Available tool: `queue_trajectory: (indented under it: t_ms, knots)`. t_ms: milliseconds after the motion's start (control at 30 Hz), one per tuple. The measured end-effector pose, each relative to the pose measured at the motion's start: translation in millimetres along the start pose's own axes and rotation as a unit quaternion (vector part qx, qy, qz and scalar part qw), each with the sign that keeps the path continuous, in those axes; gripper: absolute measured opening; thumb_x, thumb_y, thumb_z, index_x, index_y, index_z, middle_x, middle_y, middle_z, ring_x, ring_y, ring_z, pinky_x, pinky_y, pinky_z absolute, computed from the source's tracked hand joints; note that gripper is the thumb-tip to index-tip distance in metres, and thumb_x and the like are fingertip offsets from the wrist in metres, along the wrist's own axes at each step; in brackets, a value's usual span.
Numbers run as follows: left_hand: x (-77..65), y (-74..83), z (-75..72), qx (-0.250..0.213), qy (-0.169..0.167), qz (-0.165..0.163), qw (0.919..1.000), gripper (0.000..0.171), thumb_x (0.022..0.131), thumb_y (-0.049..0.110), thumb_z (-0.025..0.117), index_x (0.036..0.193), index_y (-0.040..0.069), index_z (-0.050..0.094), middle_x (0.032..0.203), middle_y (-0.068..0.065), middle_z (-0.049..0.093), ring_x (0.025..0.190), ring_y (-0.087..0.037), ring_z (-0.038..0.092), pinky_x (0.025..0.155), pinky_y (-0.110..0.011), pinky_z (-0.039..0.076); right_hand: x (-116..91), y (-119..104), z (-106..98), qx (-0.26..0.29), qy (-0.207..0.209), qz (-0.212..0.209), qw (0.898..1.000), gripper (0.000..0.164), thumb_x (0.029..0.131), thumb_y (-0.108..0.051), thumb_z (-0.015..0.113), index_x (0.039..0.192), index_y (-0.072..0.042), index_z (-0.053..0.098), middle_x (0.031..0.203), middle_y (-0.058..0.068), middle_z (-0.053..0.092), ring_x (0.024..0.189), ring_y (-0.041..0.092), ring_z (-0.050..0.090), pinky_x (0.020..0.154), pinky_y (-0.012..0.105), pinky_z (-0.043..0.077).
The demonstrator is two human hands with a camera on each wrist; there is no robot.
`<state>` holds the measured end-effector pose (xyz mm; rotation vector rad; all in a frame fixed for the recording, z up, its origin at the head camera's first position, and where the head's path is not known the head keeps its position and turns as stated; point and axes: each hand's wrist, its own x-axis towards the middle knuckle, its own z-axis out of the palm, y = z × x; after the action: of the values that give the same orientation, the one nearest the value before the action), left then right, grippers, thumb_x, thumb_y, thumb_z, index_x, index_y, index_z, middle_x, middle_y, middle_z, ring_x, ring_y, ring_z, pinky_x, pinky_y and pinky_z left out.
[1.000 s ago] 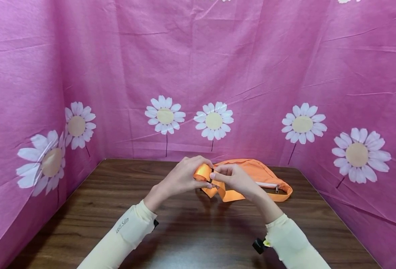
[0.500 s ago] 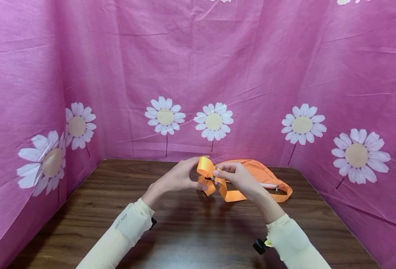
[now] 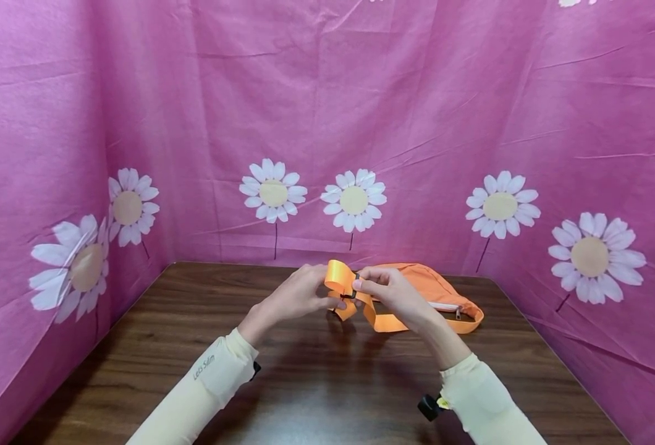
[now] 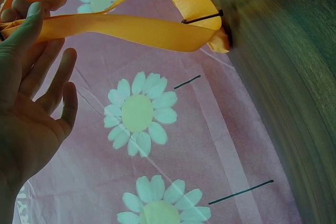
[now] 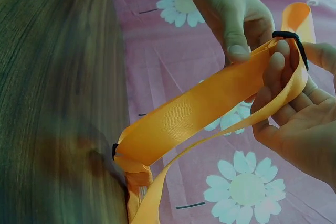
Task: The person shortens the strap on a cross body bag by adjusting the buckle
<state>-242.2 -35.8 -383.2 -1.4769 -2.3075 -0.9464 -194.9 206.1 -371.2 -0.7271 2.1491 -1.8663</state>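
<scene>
An orange waist bag (image 3: 422, 281) with a white zip lies at the back of the table. Its orange strap (image 5: 189, 114) rises between my hands and threads through a black strap slider (image 5: 287, 34), above which a loop of webbing (image 3: 338, 275) stands up. My right hand (image 3: 397, 300) pinches the slider between thumb and fingers, with the strap running across its palm. To the left, my left hand (image 3: 294, 296) pinches the strap just below the slider, thumb (image 5: 237, 51) on its face. A second black buckle (image 5: 115, 151) sits at the strap's lower end, near the tabletop.
The dark wood table (image 3: 305, 383) stretches in front of me. A pink cloth (image 3: 416, 111) printed with white daisies hangs around its back and sides. Part of the strap (image 3: 463, 326) lies on the table right of the hands.
My left hand has let go of the webbing loop by the slider, moved slightly left and down, then pinched the strap lower. The loop now stands higher. My right hand keeps its hold.
</scene>
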Motion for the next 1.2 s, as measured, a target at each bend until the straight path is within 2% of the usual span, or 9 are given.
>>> queue_trajectory:
  t_ms: [200,333,500,667,800,1033,1200]
  knots:
    - [-1.2,-1.2,1.2,0.018,0.007,0.0,0.9998,0.04,0.082,0.03,0.087,0.116,0.019,0.07,0.104,0.018,0.068,0.088,0.0,0.061,0.083,-0.033,0.052,-1.2,-1.6,0.7,0.001,-0.002,-0.005,1.0,0.032,0.101,-0.03,0.065,0.101,0.001,0.065,0.092,0.031,0.06,0.094,0.047,0.058,0.087,0.05,0.048]
    - [-2.0,-2.2,1.7,0.055,0.015,0.001,0.9984,0.041,0.081,0.031,0.088,0.117,0.02,0.07,0.104,0.017,0.068,0.084,0.0,0.06,0.081,-0.032,0.05,-0.8,-2.4,0.4,0.011,0.002,-0.025,1.0,0.027,0.103,-0.026,0.063,0.097,0.001,0.063,0.086,0.022,0.063,0.086,0.033,0.062,0.083,0.045,0.05]
    - [-2.2,-3.8,1.8,0.096,0.015,-0.003,0.9953,0.036,0.081,0.033,0.087,0.111,0.021,0.071,0.1,0.012,0.07,0.083,-0.003,0.059,0.079,-0.034,0.046,-1.1,-4.9,-1.1,0.036,0.018,-0.053,0.998,0.019,0.102,-0.017,0.063,0.092,0.0,0.063,0.083,0.012,0.062,0.082,0.025,0.06,0.079,0.038,0.05]
    - [-2.2,-5.5,1.5,0.096,0.02,-0.012,0.9951,0.04,0.081,0.031,0.088,0.115,0.018,0.072,0.104,0.007,0.072,0.089,-0.011,0.066,0.082,-0.038,0.046,-2.7,-9.2,-1.6,0.056,0.036,-0.065,0.996,0.015,0.1,-0.015,0.064,0.09,-0.004,0.065,0.084,0.006,0.059,0.082,0.022,0.057,0.075,0.034,0.048]
    - [-3.0,-6.9,0.9,0.098,0.024,-0.017,0.9947,0.044,0.08,0.028,0.089,0.119,0.014,0.072,0.109,0.004,0.072,0.093,-0.016,0.067,0.086,-0.041,0.046,-2.8,-11.4,-1.5,0.079,0.039,-0.073,0.993,0.014,0.1,-0.014,0.064,0.09,-0.003,0.065,0.087,0.007,0.059,0.08,0.022,0.058,0.075,0.032,0.048]
    - [-5.5,-13.8,-0.1,0.151,0.025,-0.038,0.9875,0.046,0.081,0.033,0.086,0.122,0.015,0.072,0.116,0.004,0.071,0.107,-0.016,0.063,0.091,-0.042,0.043,-2.3,-14.9,-2.7,0.141,0.09,-0.093,0.981,0.015,0.099,-0.008,0.059,0.085,-0.005,0.064,0.083,0.007,0.06,0.075,0.022,0.056,0.077,0.033,0.047]
    - [-8.6,-20.0,1.1,0.176,0.013,-0.059,0.9825,0.045,0.081,0.036,0.086,0.12,0.016,0.073,0.114,0.003,0.072,0.106,-0.018,0.062,0.089,-0.043,0.043,-4.1,-16.2,-6.6,0.176,0.117,-0.096,0.973,0.019,0.101,-0.008,0.055,0.083,-0.005,0.062,0.08,0.008,0.06,0.075,0.022,0.056,0.08,0.034,0.046]
